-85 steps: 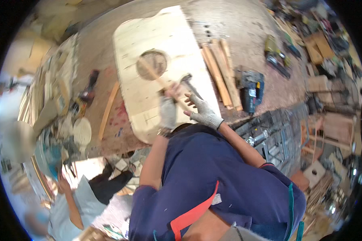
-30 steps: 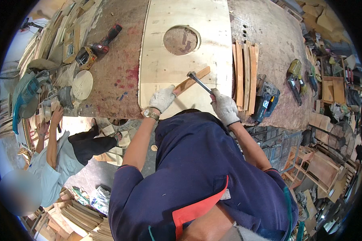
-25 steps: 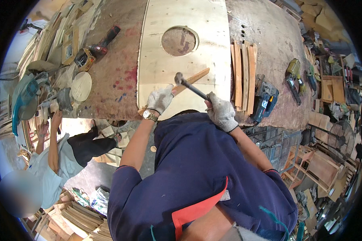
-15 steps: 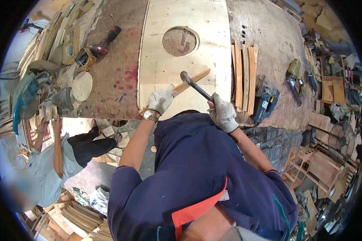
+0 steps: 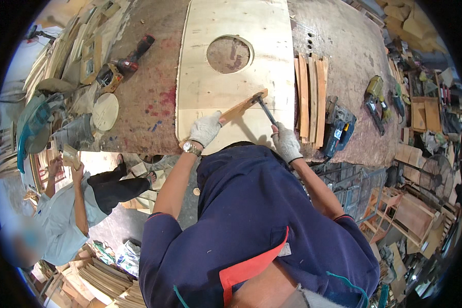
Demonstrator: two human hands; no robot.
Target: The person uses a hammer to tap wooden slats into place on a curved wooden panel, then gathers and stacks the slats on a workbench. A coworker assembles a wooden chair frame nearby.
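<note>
A narrow wooden strip slants over a pale plywood panel with a round hole cut in it. My left hand, in a whitish work glove, is closed around the strip's lower left end. In my gloved right hand is a hammer, gripped by its dark handle. The hammer's head meets the strip near its upper right end; whether it touches or just overlaps in view I cannot tell. Any nail there is too small to make out.
Several wooden strips lie right of the panel, beside a blue jigsaw. A red-black cordless drill and a round wooden disc rest on the left. Beyond the bench's left front edge, a co-worker holds a small wooden piece.
The hammer's head has swung to the right, from above the strip's middle to near its upper right end. The strip has turned to show a broader face. The co-worker's hands shifted slightly.
</note>
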